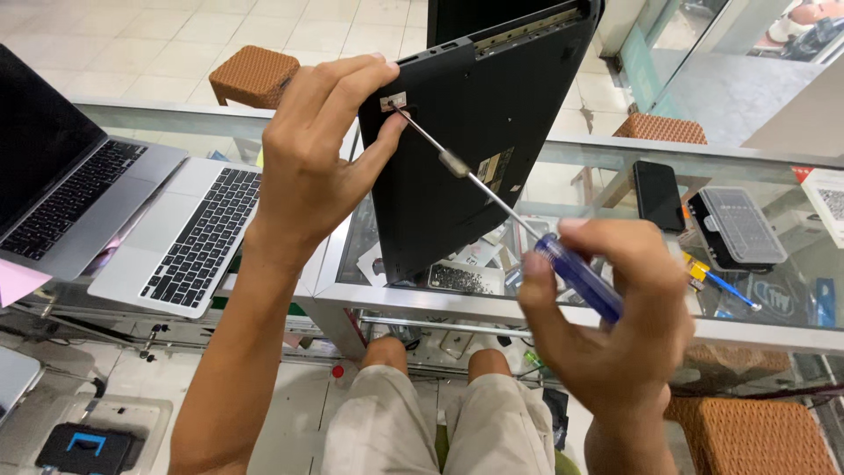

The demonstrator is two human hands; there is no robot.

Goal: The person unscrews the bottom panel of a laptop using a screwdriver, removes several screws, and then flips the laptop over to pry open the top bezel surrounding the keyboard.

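The right hand is closed tight around the blue handle of a screwdriver. Its long metal rod points up toward 10 o'clock, and the tip touches a small silver patch near the corner of a black laptop.

The left hand holds that laptop up on its edge. The fingers wrap over the laptop's side and the thumb presses by the silver patch, right next to the screwdriver tip. The laptop's bottom edge rests on a glass counter, with its underside facing the person.

At 9 o'clock from the hands, two silver laptops lie open on the counter, one partly on top of the other. At 3 o'clock there is a black phone and beside it a case of small tool bits. A second small screwdriver lies just below the case. Under the counter you can see the person's knees.
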